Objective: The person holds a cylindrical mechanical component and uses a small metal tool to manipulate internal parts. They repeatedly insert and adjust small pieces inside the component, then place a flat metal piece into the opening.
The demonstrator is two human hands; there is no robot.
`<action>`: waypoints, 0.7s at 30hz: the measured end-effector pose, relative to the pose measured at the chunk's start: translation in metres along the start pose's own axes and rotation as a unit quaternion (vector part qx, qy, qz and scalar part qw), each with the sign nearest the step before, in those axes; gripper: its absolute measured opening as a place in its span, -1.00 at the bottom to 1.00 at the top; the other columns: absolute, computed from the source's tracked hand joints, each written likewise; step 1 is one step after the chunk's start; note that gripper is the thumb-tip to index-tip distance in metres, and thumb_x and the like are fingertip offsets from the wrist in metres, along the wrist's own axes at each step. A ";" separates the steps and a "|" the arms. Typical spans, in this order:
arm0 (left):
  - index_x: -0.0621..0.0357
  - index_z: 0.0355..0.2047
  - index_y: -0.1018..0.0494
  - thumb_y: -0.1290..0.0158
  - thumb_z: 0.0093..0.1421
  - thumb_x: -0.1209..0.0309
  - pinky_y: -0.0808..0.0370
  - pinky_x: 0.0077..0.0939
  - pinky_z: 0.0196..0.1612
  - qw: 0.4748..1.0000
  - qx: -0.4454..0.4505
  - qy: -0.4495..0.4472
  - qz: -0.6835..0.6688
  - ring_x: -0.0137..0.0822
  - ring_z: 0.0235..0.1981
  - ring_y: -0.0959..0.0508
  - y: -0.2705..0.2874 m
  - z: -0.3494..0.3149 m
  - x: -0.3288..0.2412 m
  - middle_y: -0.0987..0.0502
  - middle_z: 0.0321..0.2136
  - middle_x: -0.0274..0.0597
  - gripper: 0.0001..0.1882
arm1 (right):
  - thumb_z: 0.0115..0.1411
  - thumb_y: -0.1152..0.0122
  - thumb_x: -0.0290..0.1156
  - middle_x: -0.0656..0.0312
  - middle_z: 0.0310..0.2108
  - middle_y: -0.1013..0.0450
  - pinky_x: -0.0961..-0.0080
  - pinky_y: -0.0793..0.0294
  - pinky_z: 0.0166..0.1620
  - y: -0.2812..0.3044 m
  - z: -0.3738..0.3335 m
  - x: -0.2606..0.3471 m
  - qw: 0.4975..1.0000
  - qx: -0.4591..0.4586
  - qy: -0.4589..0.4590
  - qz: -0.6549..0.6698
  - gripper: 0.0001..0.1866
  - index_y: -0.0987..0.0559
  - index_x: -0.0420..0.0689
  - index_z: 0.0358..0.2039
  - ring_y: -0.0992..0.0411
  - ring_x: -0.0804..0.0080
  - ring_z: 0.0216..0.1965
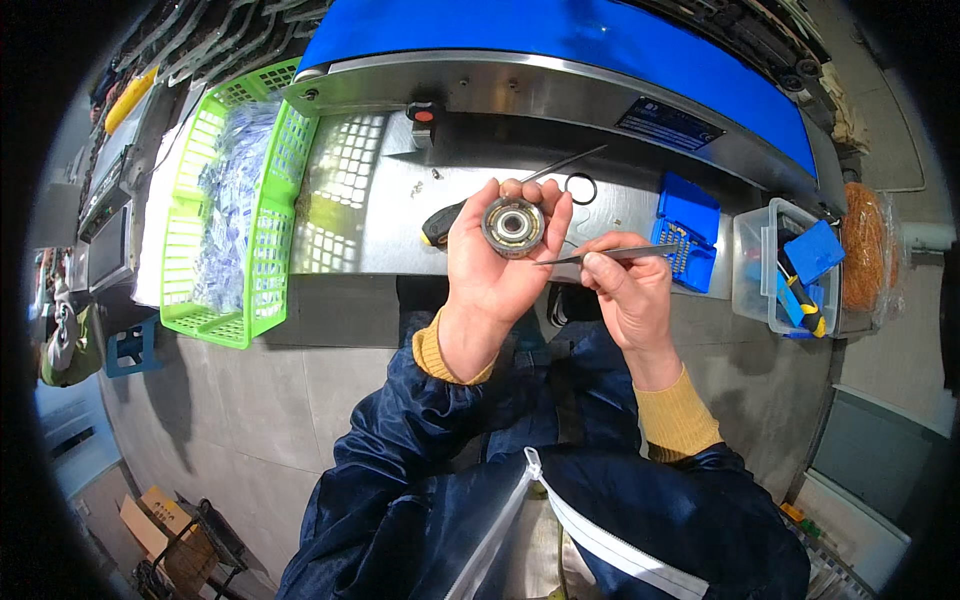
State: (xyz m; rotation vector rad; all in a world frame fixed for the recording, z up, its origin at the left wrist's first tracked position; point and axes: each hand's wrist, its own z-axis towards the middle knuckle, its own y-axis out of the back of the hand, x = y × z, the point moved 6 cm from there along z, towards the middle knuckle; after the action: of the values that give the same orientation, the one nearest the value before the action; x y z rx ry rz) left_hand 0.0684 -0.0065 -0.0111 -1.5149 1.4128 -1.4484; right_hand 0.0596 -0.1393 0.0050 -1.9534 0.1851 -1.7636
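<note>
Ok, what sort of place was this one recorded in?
Probably a workshop or small assembly station: the left hand holds a round, bearing-like part by a metal workbench, where a screwdriver and an open blue case of small bit-like pieces lie.

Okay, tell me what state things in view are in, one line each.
Left hand: palm up, holding the bearing.
Bearing: held, flat face up.
Right hand: pinching the slim tool.
Slim tool: gripped, tip beside the bearing.
Screwdriver: lying, partly hidden.
Black ring: loose on the bench.
Blue case: open.
Green basket: filled with packets.
Clear box: open.
Jacket zipper: partly undone.
</note>
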 end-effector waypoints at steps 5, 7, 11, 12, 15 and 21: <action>0.23 -0.41 -0.46 0.13 0.37 0.34 -0.49 -0.13 0.14 1.000 -0.005 -0.004 0.013 -0.15 -0.16 -0.58 0.001 0.001 0.002 -0.57 -0.40 -0.10 -0.72 | 0.17 -0.30 -0.56 0.22 -0.37 -0.55 0.71 -0.46 -0.30 -0.001 0.001 -0.002 0.999 -0.009 0.003 -0.041 -0.84 -0.59 -0.31 -0.23 -0.46 0.61 -0.40; 0.23 -0.41 -0.46 0.13 0.37 0.33 -0.49 -0.13 0.13 1.000 -0.004 -0.004 0.016 -0.15 -0.16 -0.58 0.000 0.000 0.003 -0.57 -0.40 -0.10 -0.71 | 0.17 -0.30 -0.55 0.23 -0.37 -0.55 0.73 -0.45 -0.31 -0.002 0.002 -0.001 0.998 -0.009 0.013 -0.058 -0.84 -0.59 -0.31 -0.23 -0.45 0.63 -0.40; 0.22 -0.41 -0.46 0.13 0.37 0.33 -0.50 -0.14 0.12 1.000 -0.002 0.003 0.010 -0.15 -0.17 -0.58 0.000 0.001 0.004 -0.58 -0.39 -0.09 -0.72 | 0.18 -0.29 -0.54 0.24 -0.37 -0.55 0.74 -0.44 -0.32 -0.002 0.002 0.000 0.998 -0.010 0.018 -0.058 -0.84 -0.59 -0.31 -0.23 -0.45 0.63 -0.40; 0.22 -0.41 -0.46 0.13 0.37 0.33 -0.50 -0.14 0.12 1.000 -0.001 0.004 0.008 -0.15 -0.17 -0.59 0.000 0.001 0.004 -0.58 -0.39 -0.09 -0.72 | 0.18 -0.29 -0.54 0.24 -0.37 -0.55 0.74 -0.44 -0.32 -0.002 0.002 0.000 0.998 -0.006 0.018 -0.052 -0.84 -0.59 -0.31 -0.23 -0.45 0.64 -0.40; 0.21 -0.41 -0.46 0.12 0.37 0.34 -0.51 -0.13 0.12 1.000 -0.004 0.001 0.014 -0.16 -0.18 -0.59 0.001 0.001 0.004 -0.58 -0.39 -0.09 -0.73 | 0.19 -0.28 -0.54 0.23 -0.36 -0.54 0.74 -0.45 -0.31 0.000 0.004 -0.001 0.998 -0.015 0.010 -0.053 -0.85 -0.59 -0.31 -0.23 -0.45 0.64 -0.40; 0.21 -0.42 -0.44 0.11 0.36 0.30 -0.52 -0.12 0.11 1.000 0.006 0.005 0.015 -0.16 -0.18 -0.57 0.001 0.002 0.004 -0.54 -0.39 -0.10 -0.72 | 0.18 -0.27 -0.58 0.20 -0.32 -0.55 0.70 -0.47 -0.28 -0.009 0.000 0.016 0.996 0.000 0.052 -0.076 -0.81 -0.56 -0.34 -0.19 -0.46 0.61 -0.36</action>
State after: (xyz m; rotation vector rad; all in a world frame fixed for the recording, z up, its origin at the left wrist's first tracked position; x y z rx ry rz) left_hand 0.0689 -0.0111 -0.0114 -1.4751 1.4253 -1.4464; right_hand 0.0599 -0.1386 0.0228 -1.9207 0.0720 -1.9644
